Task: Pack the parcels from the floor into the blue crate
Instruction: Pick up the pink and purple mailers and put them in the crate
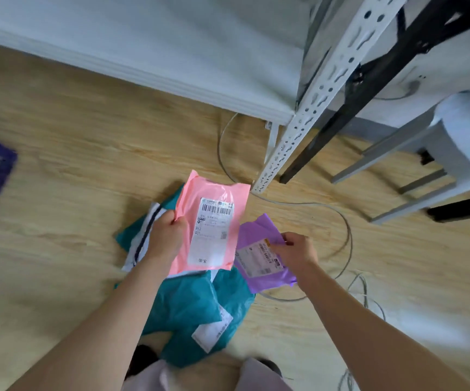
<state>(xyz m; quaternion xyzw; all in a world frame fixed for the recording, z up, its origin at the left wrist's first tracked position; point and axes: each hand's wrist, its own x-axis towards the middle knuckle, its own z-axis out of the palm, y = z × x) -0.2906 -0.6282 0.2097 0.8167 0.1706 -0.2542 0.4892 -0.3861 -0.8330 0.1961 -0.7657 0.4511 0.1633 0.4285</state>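
Left grip (166, 232) on pink parcel (190, 197) edge

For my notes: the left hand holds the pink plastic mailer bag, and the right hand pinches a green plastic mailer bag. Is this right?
Not quite. In the head view the right hand pinches a purple plastic mailer bag, not a green one. The left hand holds the pink plastic mailer bag.

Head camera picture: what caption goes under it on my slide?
The left hand holds a pink parcel, the right hand pinches a purple parcel, teal parcels lie on the floor.
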